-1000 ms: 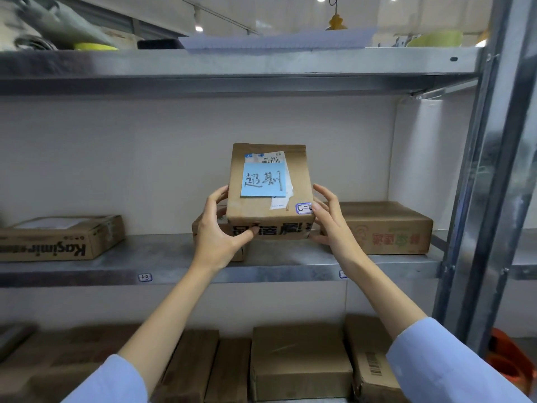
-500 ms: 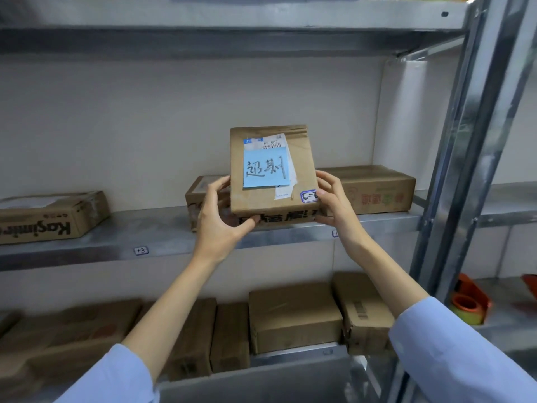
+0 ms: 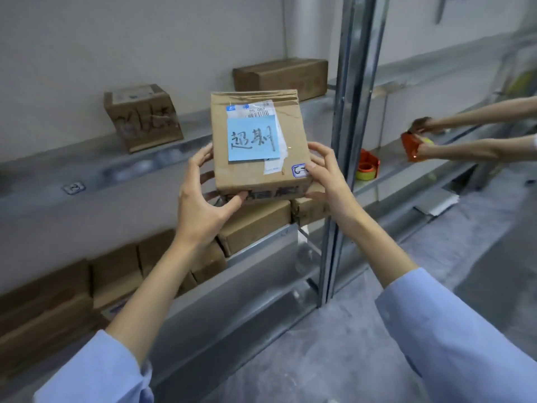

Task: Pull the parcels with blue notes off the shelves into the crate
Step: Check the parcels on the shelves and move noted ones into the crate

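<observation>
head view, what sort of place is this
Most likely a parcel storeroom or small warehouse: metal shelves hold cardboard boxes, the parcel gripped by the left hand and right hand bears a shipping label and blue note, and a tape dispenser sits nearby.

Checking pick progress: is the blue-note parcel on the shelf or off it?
Off: left hand and right hand grip the parcel in mid-air, in front of the shelf.

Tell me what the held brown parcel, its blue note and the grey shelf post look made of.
Brown box parcel: likely corrugated cardboard, matte, creased, with glossy tape wrinkled along its top edge. Square blue note: paper, matte, carrying handwritten ink. Grey upright shelf post: metal, probably galvanised steel, judging by its mottled shiny reflections.
</observation>
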Available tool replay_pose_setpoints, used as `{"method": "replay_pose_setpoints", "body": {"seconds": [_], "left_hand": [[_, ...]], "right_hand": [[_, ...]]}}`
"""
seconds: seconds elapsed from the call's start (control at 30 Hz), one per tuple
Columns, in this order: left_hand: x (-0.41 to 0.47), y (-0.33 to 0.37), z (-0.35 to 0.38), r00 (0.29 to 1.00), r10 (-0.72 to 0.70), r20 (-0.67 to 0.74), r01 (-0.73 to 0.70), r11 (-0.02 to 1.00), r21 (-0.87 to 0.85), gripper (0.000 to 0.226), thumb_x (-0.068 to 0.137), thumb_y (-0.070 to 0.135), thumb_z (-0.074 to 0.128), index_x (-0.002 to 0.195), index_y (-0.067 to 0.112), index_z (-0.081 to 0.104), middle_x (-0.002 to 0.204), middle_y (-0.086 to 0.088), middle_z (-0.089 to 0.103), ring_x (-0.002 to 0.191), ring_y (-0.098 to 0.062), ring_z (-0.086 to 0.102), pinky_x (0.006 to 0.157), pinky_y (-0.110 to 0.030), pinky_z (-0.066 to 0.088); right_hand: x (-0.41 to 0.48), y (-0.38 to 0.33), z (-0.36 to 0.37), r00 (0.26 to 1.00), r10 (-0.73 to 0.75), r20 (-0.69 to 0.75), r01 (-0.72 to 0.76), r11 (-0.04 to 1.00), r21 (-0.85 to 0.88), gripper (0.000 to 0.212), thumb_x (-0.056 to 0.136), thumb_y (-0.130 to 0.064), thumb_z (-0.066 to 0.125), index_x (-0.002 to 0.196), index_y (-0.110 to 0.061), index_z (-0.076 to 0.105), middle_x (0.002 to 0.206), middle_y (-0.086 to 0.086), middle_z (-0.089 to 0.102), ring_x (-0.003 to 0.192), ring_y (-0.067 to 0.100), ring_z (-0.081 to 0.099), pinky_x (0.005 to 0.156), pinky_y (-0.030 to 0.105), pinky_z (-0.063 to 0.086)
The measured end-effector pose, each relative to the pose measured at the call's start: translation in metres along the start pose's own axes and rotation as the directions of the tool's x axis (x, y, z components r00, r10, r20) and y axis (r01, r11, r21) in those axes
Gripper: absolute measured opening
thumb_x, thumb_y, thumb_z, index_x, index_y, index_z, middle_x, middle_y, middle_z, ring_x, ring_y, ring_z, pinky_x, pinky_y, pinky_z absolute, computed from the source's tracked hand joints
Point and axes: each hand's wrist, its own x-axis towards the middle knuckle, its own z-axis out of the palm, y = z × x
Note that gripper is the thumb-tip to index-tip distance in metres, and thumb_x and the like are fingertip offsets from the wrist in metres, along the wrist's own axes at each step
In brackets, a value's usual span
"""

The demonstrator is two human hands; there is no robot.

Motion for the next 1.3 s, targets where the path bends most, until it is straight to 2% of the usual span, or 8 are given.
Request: {"method": "replay_pose_setpoints", "body": {"seconds": [0.1, 0.33, 0.5, 0.6, 0.73, 1.0, 1.17, 1.3], "left_hand": [[-0.035, 0.001, 0.019, 0.994, -0.011, 0.111, 0.018, 0.998, -0.067, 0.084, 0.071, 0.018, 0.081, 0.142, 0.017, 0.036, 0.139, 0.007, 0.048, 0.125, 0.011, 0.043, 0.101, -0.016, 0.042], [-0.112, 0.018, 0.08, 0.934, -0.004, 0.358, 0.094, 0.968, -0.234, 0.081, 0.071, 0.024, 0.084, 0.139, 0.017, 0.04, 0.136, 0.008, 0.052, 0.124, 0.001, 0.05, 0.096, -0.014, 0.045], [-0.161, 0.033, 0.137, 0.841, 0.034, 0.54, 0.132, 0.955, -0.266, 0.085, 0.071, 0.01, 0.086, 0.141, 0.019, 0.038, 0.138, 0.012, 0.05, 0.125, -0.004, 0.05, 0.092, -0.017, 0.049], [-0.195, 0.054, 0.171, 0.784, 0.057, 0.618, 0.158, 0.945, -0.288, 0.083, 0.071, 0.004, 0.084, 0.14, 0.019, 0.039, 0.136, 0.011, 0.052, 0.126, -0.003, 0.051, 0.097, -0.027, 0.051], [-0.249, 0.097, 0.212, 0.706, 0.109, 0.7, 0.179, 0.928, -0.325, 0.081, 0.072, 0.005, 0.082, 0.141, 0.016, 0.039, 0.137, 0.008, 0.052, 0.125, -0.002, 0.05, 0.094, -0.015, 0.047], [-0.381, 0.206, 0.286, 0.54, 0.166, 0.825, 0.253, 0.903, -0.347, 0.081, 0.074, 0.008, 0.083, 0.139, 0.024, 0.038, 0.131, 0.024, 0.049, 0.115, 0.005, 0.053, 0.08, -0.009, 0.048], [-0.462, 0.268, 0.331, 0.487, 0.201, 0.85, 0.288, 0.882, -0.374, 0.078, 0.074, 0.002, 0.08, 0.137, 0.023, 0.04, 0.131, 0.022, 0.05, 0.119, -0.002, 0.055, 0.083, -0.011, 0.048], [-0.513, 0.302, 0.364, 0.421, 0.219, 0.88, 0.31, 0.877, -0.367, 0.078, 0.074, 0.004, 0.08, 0.137, 0.026, 0.04, 0.129, 0.033, 0.049, 0.119, 0.001, 0.053, 0.083, -0.011, 0.048]], "right_hand": [[-0.052, 0.016, -0.012, 0.993, 0.054, -0.107, -0.056, 0.998, -0.016, 0.034, 0.1, -0.027, 0.051, 0.131, -0.032, 0.039, 0.134, -0.006, 0.055, 0.104, -0.002, 0.063, 0.069, 0.017, 0.053], [-0.176, 0.051, -0.051, 0.925, 0.193, -0.328, -0.201, 0.979, 0.009, 0.043, 0.087, -0.039, 0.051, 0.128, -0.046, 0.042, 0.136, -0.016, 0.05, 0.117, 0.0, 0.056, 0.09, 0.034, 0.052], [-0.262, 0.059, -0.087, 0.828, 0.258, -0.497, -0.263, 0.963, 0.061, 0.049, 0.085, -0.036, 0.052, 0.133, -0.039, 0.043, 0.137, -0.016, 0.05, 0.109, -0.005, 0.059, 0.075, 0.016, 0.053], [-0.315, 0.06, -0.11, 0.76, 0.29, -0.582, -0.287, 0.953, 0.101, 0.044, 0.084, -0.036, 0.053, 0.127, -0.044, 0.046, 0.137, -0.016, 0.05, 0.112, -0.003, 0.059, 0.077, 0.019, 0.054], [-0.396, 0.058, -0.142, 0.651, 0.325, -0.686, -0.308, 0.939, 0.152, 0.042, 0.087, -0.034, 0.054, 0.127, -0.042, 0.045, 0.131, -0.023, 0.052, 0.117, -0.002, 0.055, 0.087, 0.029, 0.056], [-0.574, 0.038, -0.208, 0.494, 0.441, -0.749, -0.415, 0.877, 0.243, 0.049, 0.085, -0.046, 0.051, 0.131, -0.046, 0.033, 0.137, -0.018, 0.05, 0.111, 0.002, 0.057, 0.081, 0.031, 0.048], [-0.676, 0.031, -0.256, 0.379, 0.472, -0.796, -0.403, 0.858, 0.317, 0.037, 0.1, -0.032, 0.051, 0.129, -0.047, 0.034, 0.131, -0.014, 0.053, 0.112, 0.006, 0.058, 0.091, 0.04, 0.051], [-0.739, 0.03, -0.283, 0.314, 0.487, -0.815, -0.419, 0.842, 0.341, 0.036, 0.1, -0.03, 0.051, 0.13, -0.045, 0.035, 0.14, -0.004, 0.051, 0.117, 0.011, 0.059, 0.079, 0.024, 0.056]]}}
